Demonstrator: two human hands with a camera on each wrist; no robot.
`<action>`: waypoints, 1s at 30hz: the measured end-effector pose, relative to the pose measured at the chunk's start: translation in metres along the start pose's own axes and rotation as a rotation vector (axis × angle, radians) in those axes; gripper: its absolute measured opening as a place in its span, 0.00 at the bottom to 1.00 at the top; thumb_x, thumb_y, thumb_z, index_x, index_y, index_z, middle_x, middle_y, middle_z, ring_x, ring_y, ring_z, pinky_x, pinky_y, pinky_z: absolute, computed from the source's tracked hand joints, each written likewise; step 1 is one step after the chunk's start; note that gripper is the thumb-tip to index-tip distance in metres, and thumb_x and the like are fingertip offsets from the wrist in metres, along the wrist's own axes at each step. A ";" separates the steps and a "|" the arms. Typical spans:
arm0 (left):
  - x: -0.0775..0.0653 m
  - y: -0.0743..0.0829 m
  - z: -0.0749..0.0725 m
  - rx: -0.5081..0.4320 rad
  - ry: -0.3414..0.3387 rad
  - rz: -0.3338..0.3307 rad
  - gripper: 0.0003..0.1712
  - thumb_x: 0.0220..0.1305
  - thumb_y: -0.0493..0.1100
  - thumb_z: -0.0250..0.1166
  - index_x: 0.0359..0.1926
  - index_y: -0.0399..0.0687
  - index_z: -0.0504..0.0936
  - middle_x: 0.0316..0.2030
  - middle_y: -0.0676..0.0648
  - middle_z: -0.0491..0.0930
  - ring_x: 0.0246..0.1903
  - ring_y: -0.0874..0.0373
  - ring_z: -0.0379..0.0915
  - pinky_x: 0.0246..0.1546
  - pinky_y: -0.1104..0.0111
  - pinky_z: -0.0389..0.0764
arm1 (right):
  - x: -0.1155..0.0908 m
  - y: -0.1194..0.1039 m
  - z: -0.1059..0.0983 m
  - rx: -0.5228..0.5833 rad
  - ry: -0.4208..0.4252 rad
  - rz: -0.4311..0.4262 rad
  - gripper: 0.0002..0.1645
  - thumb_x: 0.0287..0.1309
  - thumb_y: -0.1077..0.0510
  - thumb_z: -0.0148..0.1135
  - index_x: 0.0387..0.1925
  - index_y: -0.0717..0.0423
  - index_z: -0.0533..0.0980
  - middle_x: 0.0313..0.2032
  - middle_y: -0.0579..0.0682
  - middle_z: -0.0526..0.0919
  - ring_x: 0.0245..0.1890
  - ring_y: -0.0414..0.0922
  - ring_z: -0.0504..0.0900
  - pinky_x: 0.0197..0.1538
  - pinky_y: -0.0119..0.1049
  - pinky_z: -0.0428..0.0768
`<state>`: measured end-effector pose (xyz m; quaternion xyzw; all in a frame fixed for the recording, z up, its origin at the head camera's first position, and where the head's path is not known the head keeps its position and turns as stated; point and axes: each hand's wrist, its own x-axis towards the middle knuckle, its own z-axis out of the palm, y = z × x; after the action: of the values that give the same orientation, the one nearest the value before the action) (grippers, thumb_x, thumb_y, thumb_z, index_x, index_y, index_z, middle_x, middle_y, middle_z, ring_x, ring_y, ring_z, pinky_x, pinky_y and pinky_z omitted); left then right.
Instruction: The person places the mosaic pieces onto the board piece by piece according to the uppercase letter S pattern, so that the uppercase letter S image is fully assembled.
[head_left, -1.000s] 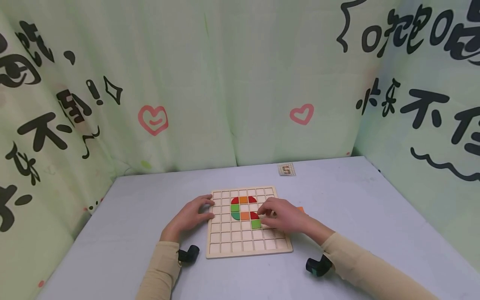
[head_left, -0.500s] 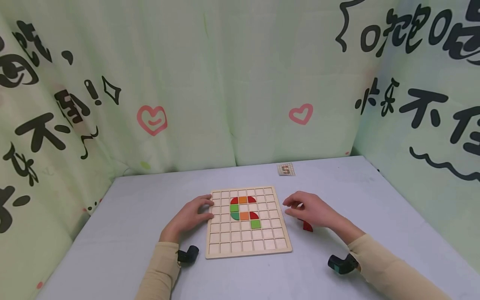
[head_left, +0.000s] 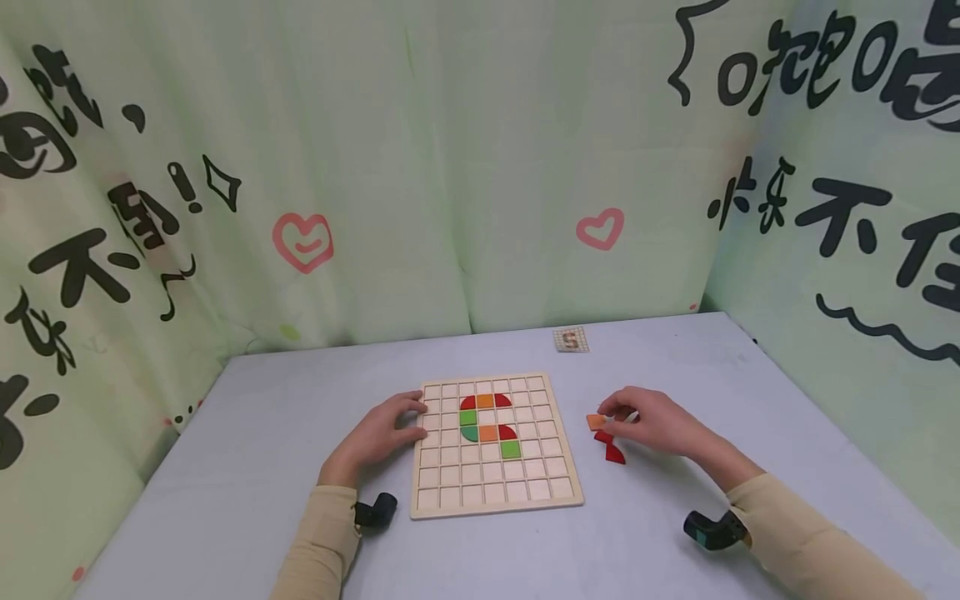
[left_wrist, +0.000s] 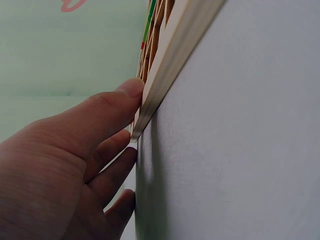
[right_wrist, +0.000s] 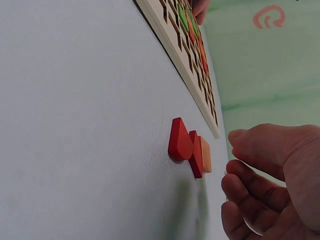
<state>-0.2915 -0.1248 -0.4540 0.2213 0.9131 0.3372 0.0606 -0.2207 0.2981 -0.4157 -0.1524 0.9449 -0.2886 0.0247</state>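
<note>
A wooden grid board (head_left: 468, 493) lies mid-table, its upper cells holding several red, orange and green tiles in a bent row. My left hand (head_left: 384, 431) rests at its left edge; in the left wrist view, the thumb (left_wrist: 131, 89) touches the wooden rim and the fingers extend beside it. Right of the board are an orange square tile (head_left: 595, 422) and two red round-edged tiles (right_wrist: 181, 144). My right hand (head_left: 660, 422) is beside the orange tile, fingers loosely bent. In the right wrist view a gap shows between thumb and fingers, with nothing held.
A small card (head_left: 571, 339) with a tile pattern printed on it lies toward the table's back edge. Light green curtains with black writing surround the white table (head_left: 300, 400). A black wrist camera (head_left: 715, 531) sits below the right hand.
My right hand has withdrawn from over the board to the loose tiles on the right. A green tile it was beside is in the grid. The left hand stays put.
</note>
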 end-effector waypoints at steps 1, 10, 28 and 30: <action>0.000 0.000 0.000 -0.004 -0.001 -0.002 0.19 0.65 0.42 0.69 0.55 0.41 0.81 0.70 0.40 0.69 0.73 0.41 0.60 0.73 0.49 0.63 | 0.000 0.001 0.000 -0.001 -0.007 0.006 0.14 0.59 0.57 0.69 0.46 0.57 0.82 0.40 0.45 0.83 0.39 0.42 0.80 0.40 0.32 0.82; -0.001 0.000 0.001 0.003 0.000 -0.003 0.20 0.65 0.42 0.69 0.56 0.40 0.81 0.70 0.40 0.69 0.72 0.40 0.60 0.73 0.48 0.63 | -0.001 0.006 0.000 -0.011 -0.056 0.028 0.15 0.57 0.61 0.70 0.46 0.60 0.82 0.38 0.46 0.83 0.38 0.41 0.77 0.39 0.31 0.81; -0.001 0.003 -0.001 0.012 -0.002 -0.002 0.20 0.65 0.41 0.69 0.55 0.40 0.81 0.70 0.39 0.69 0.73 0.40 0.60 0.73 0.48 0.63 | -0.003 0.005 0.003 0.001 -0.091 0.054 0.12 0.56 0.63 0.68 0.44 0.58 0.82 0.40 0.47 0.84 0.39 0.43 0.79 0.40 0.33 0.82; -0.001 0.003 -0.001 0.008 -0.006 -0.006 0.20 0.65 0.41 0.69 0.56 0.39 0.81 0.71 0.39 0.68 0.73 0.40 0.59 0.74 0.49 0.62 | -0.003 0.005 0.003 0.006 -0.096 0.056 0.12 0.56 0.64 0.68 0.44 0.58 0.82 0.39 0.46 0.83 0.39 0.42 0.79 0.39 0.33 0.82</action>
<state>-0.2899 -0.1241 -0.4512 0.2196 0.9149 0.3327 0.0633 -0.2189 0.3007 -0.4212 -0.1393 0.9456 -0.2831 0.0788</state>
